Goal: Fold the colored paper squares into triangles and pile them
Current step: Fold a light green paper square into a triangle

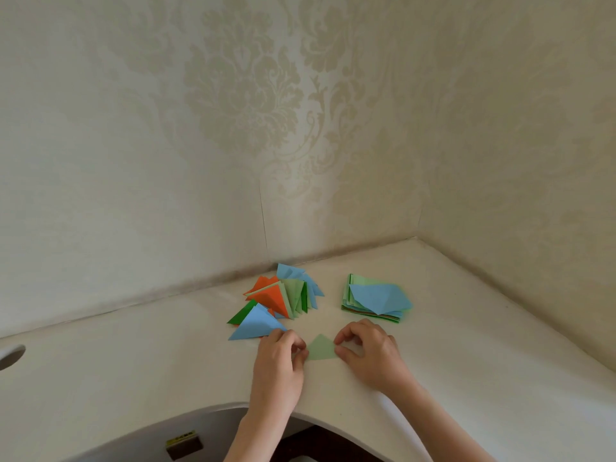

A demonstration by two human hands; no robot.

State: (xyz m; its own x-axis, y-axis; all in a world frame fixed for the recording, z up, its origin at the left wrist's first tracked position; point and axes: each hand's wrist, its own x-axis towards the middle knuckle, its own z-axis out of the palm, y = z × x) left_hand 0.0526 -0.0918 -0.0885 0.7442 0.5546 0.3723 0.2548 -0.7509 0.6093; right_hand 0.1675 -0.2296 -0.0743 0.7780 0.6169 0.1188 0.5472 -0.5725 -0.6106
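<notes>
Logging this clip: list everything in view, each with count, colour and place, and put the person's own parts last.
light green triangle: one, pale green, flat on the desk between the two hands.
pile of folded triangles: one loose heap, blue, orange, dark and light green, behind the left hand.
stack of paper squares: one, mostly green layers with a creased blue sheet on top, behind the right hand.
desk: one, white, curved front edge, set into the corner.
cable hole: one, at the desk's far left.
wallpaper: cream damask on both walls.
left hand: one, pinching the triangle's left corner.
right hand: one, its grip on the triangle's right corner.
</notes>
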